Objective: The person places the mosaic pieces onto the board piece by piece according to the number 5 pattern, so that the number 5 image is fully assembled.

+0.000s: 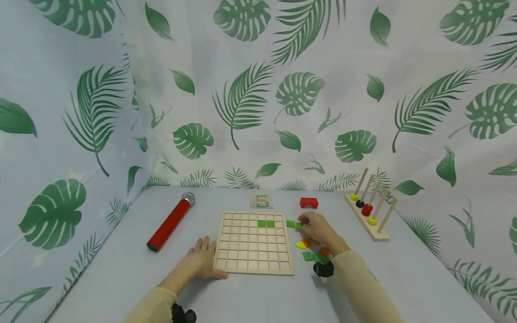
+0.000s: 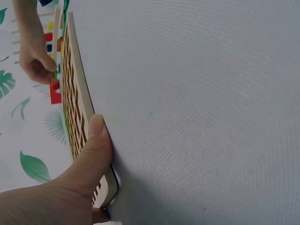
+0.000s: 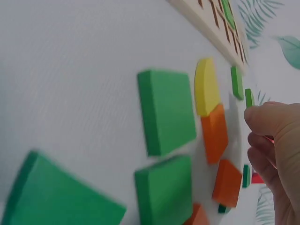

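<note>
A wooden grid board (image 1: pixel 253 272) lies on the table with two light green tiles (image 1: pixel 266 223) in its upper cells. My left hand (image 1: pixel 201 259) rests at the board's lower left corner, fingers spread along the left side. Its thumb (image 2: pixel 97 145) lies against the front edge. To the board's right, my right hand (image 1: pixel 320 229) pinches a light green tile (image 3: pixel 250 97) between thumb and finger. Another light green tile (image 1: pixel 290 224) lies between that hand and the board. Below the hand are a yellow piece (image 3: pixel 206 86), orange pieces (image 3: pixel 214 133) and several darker green pieces (image 3: pixel 168 110).
A red microphone-like stick (image 1: pixel 168 224) lies at the left. Behind the board are a patterned card (image 1: pixel 260 200) and a red arch block (image 1: pixel 308 202). A peg stand (image 1: pixel 377 233) with coloured beads is at the right. Leaf-printed cloth (image 1: pixel 258 134) hangs behind the table.
</note>
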Available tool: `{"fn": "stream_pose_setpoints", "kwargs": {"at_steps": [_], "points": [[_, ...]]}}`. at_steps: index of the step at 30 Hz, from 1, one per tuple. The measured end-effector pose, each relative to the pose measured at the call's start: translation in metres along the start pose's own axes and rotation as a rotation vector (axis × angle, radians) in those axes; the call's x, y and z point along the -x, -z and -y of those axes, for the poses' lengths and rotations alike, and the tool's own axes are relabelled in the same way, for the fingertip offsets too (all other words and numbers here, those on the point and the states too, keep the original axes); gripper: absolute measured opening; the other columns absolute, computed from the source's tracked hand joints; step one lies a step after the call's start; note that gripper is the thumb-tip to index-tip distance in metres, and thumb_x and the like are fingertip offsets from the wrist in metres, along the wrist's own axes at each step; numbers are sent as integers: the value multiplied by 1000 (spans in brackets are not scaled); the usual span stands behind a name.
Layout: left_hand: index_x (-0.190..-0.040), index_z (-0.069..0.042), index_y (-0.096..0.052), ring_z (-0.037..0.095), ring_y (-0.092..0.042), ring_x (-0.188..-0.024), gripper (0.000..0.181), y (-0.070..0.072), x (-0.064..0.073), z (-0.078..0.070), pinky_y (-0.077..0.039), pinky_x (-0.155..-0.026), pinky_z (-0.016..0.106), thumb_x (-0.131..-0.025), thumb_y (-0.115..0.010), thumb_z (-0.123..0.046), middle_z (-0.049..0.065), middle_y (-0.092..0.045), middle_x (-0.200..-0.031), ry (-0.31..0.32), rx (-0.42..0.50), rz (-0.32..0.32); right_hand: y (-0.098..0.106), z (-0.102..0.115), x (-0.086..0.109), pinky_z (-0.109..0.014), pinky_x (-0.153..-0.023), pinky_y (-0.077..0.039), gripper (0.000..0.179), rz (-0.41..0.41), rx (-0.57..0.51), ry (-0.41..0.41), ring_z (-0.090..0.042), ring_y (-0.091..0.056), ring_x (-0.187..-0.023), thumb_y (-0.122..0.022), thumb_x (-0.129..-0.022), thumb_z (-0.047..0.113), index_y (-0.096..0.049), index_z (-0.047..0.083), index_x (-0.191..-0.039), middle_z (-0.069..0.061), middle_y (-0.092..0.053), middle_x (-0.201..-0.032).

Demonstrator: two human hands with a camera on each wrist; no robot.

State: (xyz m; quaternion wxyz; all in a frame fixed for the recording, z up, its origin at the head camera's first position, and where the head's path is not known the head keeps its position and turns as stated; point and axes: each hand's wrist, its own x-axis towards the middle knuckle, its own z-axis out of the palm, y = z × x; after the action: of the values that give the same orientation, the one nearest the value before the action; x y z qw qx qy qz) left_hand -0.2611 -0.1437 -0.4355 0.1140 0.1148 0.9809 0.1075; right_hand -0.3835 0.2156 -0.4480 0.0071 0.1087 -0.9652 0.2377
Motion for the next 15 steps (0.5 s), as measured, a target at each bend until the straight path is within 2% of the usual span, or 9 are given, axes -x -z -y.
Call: {"fn": "stream_pose_setpoints", "kwargs": {"at_steps": [6,10,15], "points": [[-138,11,-35,50,-22,-133,101,1,0,1,-25,-102,62,-72,-75,-55,35,-25,-143,-5,3,-13,-3,15,-8,-41,-88,-49,26,-3,32,62,-20,-57,-92,-67,-84,4,-65,3,-110,-5,-64,-101],[-137,11,-36,51,-23,-132,101,0,-1,1,-25,-102,62,-71,-75,-54,35,-26,-143,-9,4,-22,-8,25,-14,-40,-87,-49,24,-8,14,94,-22,-58,-94,-68,-84,5,-66,3,-108,-6,-63,-102],[-138,11,-35,50,-21,-133,103,-2,-4,3,-24,-103,62,-70,-76,-55,35,-25,-144,7,19,-11,-17,38,-23,-38,-84,-50,23,-12,13,183,-21,-57,-89,-69,-82,3,-66,1,-105,-6,-62,-97]]}}
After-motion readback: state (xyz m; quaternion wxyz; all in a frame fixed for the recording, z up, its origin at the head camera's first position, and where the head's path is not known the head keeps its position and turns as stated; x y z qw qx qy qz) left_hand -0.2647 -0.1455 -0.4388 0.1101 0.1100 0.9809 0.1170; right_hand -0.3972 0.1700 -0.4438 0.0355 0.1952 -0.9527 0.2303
